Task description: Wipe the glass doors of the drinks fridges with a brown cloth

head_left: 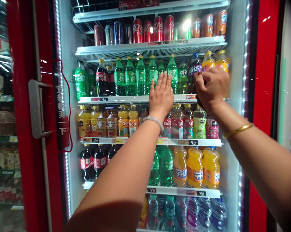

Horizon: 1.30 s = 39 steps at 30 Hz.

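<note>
My left hand (161, 95) lies flat with fingers stretched and close together, palm toward the glass door of a drinks cooler. Behind it stand green soda bottles (140, 77) with yellow caps. A pale bangle (153, 122) circles that wrist. My right hand (212, 86) is closed in a fist at the right, in front of a purple-labelled bottle (195, 66) and orange soda bottles (208, 59). Something dark shows along the fist's left side; whether it is held I cannot make out. A gold bangle (238, 130) is on the right wrist.
The cooler's red frame (263, 106) borders both sides, with a grey handle (39, 109) at the left. Shelves hold cans (158, 29), juice bottles (123, 120) and large orange bottles (195, 167). Another cooler (5, 129) stands to the left.
</note>
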Tool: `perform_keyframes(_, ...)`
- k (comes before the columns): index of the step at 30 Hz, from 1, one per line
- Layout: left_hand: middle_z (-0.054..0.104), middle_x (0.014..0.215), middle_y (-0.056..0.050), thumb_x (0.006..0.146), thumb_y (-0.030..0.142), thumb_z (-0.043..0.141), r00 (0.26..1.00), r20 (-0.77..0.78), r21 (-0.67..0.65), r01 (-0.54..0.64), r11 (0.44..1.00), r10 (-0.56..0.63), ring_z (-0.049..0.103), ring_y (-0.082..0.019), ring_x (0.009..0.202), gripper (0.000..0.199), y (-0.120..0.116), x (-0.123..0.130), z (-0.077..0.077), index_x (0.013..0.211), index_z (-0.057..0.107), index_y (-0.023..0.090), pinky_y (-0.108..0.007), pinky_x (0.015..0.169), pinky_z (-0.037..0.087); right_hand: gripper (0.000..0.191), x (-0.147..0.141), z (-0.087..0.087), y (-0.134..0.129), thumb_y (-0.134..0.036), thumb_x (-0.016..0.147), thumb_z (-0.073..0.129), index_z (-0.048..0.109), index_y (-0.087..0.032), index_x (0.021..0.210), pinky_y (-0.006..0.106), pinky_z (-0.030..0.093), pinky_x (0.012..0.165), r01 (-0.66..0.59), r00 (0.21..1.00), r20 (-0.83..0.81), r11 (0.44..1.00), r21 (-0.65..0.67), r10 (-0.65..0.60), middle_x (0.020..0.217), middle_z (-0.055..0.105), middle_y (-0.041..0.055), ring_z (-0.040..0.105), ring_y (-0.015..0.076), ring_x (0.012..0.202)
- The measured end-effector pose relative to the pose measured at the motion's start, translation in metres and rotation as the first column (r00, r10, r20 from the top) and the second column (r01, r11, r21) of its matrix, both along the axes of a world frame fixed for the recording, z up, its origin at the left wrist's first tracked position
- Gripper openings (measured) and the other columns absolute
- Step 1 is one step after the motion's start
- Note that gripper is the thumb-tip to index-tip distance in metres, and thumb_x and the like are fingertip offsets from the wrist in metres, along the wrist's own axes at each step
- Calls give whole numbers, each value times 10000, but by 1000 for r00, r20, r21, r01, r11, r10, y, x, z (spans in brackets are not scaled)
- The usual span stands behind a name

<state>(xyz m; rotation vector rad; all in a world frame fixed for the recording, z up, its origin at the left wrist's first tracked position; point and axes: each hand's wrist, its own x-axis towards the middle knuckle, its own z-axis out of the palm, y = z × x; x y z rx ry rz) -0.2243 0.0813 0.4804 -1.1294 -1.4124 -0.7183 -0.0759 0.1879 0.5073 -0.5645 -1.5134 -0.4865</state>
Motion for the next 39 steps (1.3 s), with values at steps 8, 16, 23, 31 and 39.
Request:
perform_keyframes(8,240,1722,-69,1014,229,217,1000,-2,6,-27,1000,27,169,-204,1607,620,-1,0,0,1625,273,138,-436,1333,15,320,-16,6,-6,-409,987,424,664,-254,843,445,322,875,-137,967,241,964,229,81,965,687,79,497,249,958)
perform_keyframes(16,231,1724,-77,1018,220,206,996,-11,0,-89,996,89,174,-209,1606,620,-1,1,0,1628,257,116,-432,1334,35,355,-31,-19,-7,-373,986,377,650,-244,799,436,339,817,-131,991,33,961,244,127,890,676,79,535,261,903)
perform_keyframes(23,229,1723,-67,967,171,321,997,-23,5,-68,998,68,161,-225,1610,676,1,-2,-1,1638,242,150,-453,1336,41,333,-35,23,-8,-396,983,407,666,-255,829,437,324,790,-178,982,109,959,220,157,898,680,106,517,269,917)
perform_keyframes(31,205,1731,-44,998,193,245,997,13,-25,-72,997,72,122,-205,1614,644,-3,4,-1,1640,229,149,-422,1339,40,266,-40,-45,-21,-392,968,431,669,-277,946,490,321,920,-148,981,165,943,298,102,1132,680,87,507,316,1103)
perform_keyframes(39,212,1726,7,976,121,154,995,10,9,-99,995,99,115,-183,1613,670,0,2,-3,1635,259,183,-396,1329,16,373,-56,21,-25,-387,987,361,677,-197,1043,446,255,858,-115,991,-43,982,151,123,1161,639,173,459,302,1060)
